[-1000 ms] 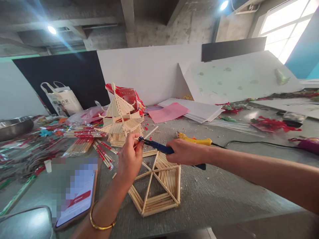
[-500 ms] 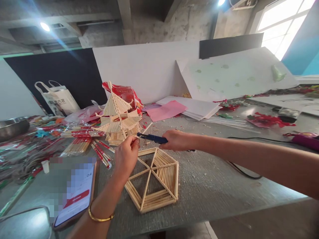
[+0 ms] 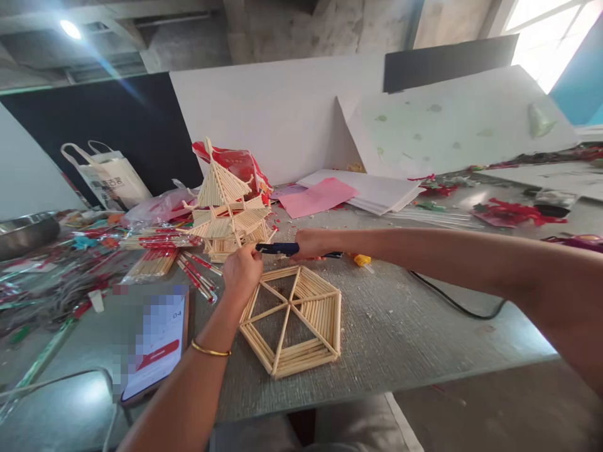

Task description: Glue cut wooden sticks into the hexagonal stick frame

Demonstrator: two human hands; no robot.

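Observation:
My left hand (image 3: 242, 271) is closed in a pinch on a thin wooden stick, which is mostly hidden by the fingers and the tool. My right hand (image 3: 308, 245) grips dark blue pliers (image 3: 277, 249), whose jaws reach the left fingertips. Just below both hands lies a hexagonal frame (image 3: 306, 364) of wooden sticks with spokes meeting at its middle. Some of its sections are filled with rows of sticks, others show the tabletop. Behind the left hand stands a tiered stick pagoda (image 3: 223, 188) with a pointed roof.
A phone (image 3: 157, 351) lies left of my forearm. Bundled sticks in red-marked wrappers (image 3: 153, 260) and plastic scraps cover the left side. Pink paper (image 3: 318, 198) and white boards (image 3: 362, 188) lie behind. A yellow-tipped item (image 3: 362, 259) and black cable (image 3: 464, 307) are at right.
The pliers have swung from a slant to nearly level, with their jaws closer to my left fingertips. The yellow-tipped item now shows below my right forearm. The camera view has shifted slightly.

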